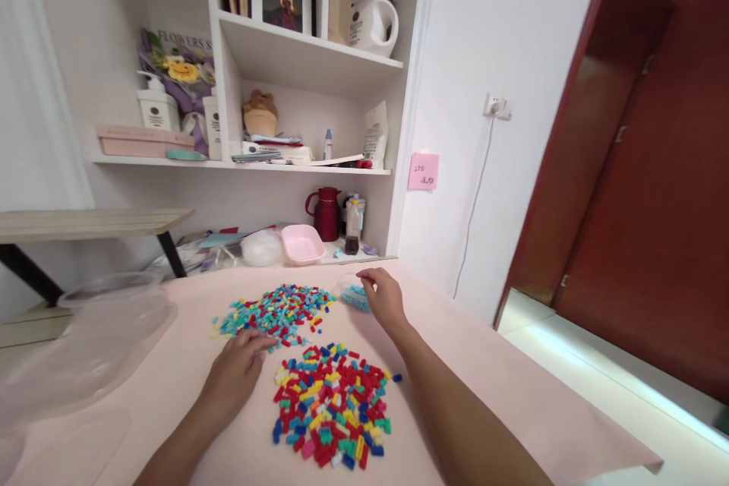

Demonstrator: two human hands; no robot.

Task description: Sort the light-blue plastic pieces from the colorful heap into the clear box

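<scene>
My right hand (386, 299) hangs over a small clear container (345, 285) with light-blue bricks (355, 297) inside. Its fingers are bent and slightly apart, with nothing visible between them. At the near edge of the far pile of mixed toy bricks (285, 307), my left hand (242, 361) rests low, fingers stretched out and loosely curved, fingertips by a few bricks. Whether it touches one I cannot tell. A second pile of toy bricks (336, 402), mostly red with yellow, blue and green, lies between my forearms.
Clear plastic tubs (96, 342) stand on the left of the pink-covered table (456, 364). Behind its far edge are a pink basin (303, 244), a red jug (326, 214) and a bottle of dark liquid (352, 228). White shelves (310, 53) rise above.
</scene>
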